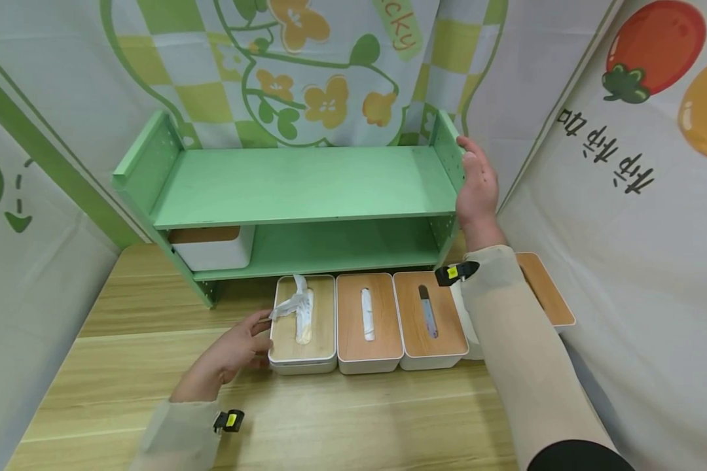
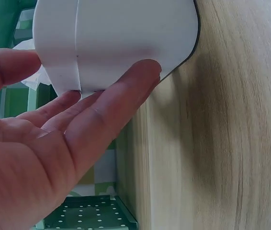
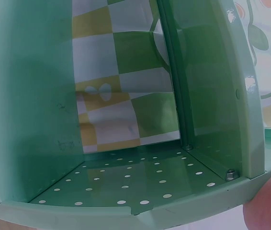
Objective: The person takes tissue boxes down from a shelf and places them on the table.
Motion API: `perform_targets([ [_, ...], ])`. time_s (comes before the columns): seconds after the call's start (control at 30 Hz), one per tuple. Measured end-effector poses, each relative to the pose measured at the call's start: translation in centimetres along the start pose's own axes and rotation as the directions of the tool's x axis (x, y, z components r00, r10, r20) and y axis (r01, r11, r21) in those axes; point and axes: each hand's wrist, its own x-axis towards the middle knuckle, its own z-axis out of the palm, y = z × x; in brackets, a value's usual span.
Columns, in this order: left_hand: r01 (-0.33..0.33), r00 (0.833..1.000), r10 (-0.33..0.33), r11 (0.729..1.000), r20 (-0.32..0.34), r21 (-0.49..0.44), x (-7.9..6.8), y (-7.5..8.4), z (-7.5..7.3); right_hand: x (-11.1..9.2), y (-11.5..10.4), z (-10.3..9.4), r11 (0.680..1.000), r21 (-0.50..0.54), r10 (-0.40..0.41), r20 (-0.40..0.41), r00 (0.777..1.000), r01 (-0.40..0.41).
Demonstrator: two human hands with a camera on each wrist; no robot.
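Note:
My left hand (image 1: 238, 350) touches the left side of a white tissue box (image 1: 302, 330) with a pale wood lid and a tissue hanging from its slot. In the left wrist view, the fingers (image 2: 111, 108) lie loosely along the box's white wall (image 2: 121, 38). My right hand (image 1: 477, 186) rests against the outer face of the right side panel of a green two-tier shelf (image 1: 306, 183), fingers extended. Only a bit of that hand (image 3: 269, 203) shows in the right wrist view. Beside the pale-lidded box stand two brown-lidded tissue boxes, a middle one (image 1: 383, 327) and a right one (image 1: 448, 320).
A brown-lidded white box (image 1: 220, 252) sits at the left of the shelf's lower tier. Another brown-lidded box (image 1: 550, 294) stands at the right, partly behind my right forearm. Wooden tabletop (image 1: 359, 418) runs in front of the boxes. Printed cloth walls (image 1: 624, 248) enclose the table.

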Motion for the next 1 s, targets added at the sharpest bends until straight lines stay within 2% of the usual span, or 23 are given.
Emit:
perform_targets([
  [0.2,-0.008,1.000,0.008,1.000,-0.019,0.001,0.00,-0.07,0.28,-0.02,-0.04,0.02,1.000,0.008,-0.010,-0.001,1.000,0.010],
  [0.57,-0.036,0.999,0.036,0.999,0.003,-0.029,-0.17,-0.14,0.44,0.17,0.00,-0.04,1.000,0.012,0.005,0.003,1.000,-0.005],
  [1.0,-0.038,0.999,0.038,0.999,-0.003,-0.005,-0.49,-0.07,0.49,0.05,-0.03,0.01,1.000,0.018,0.006,0.002,1.000,-0.006],
])
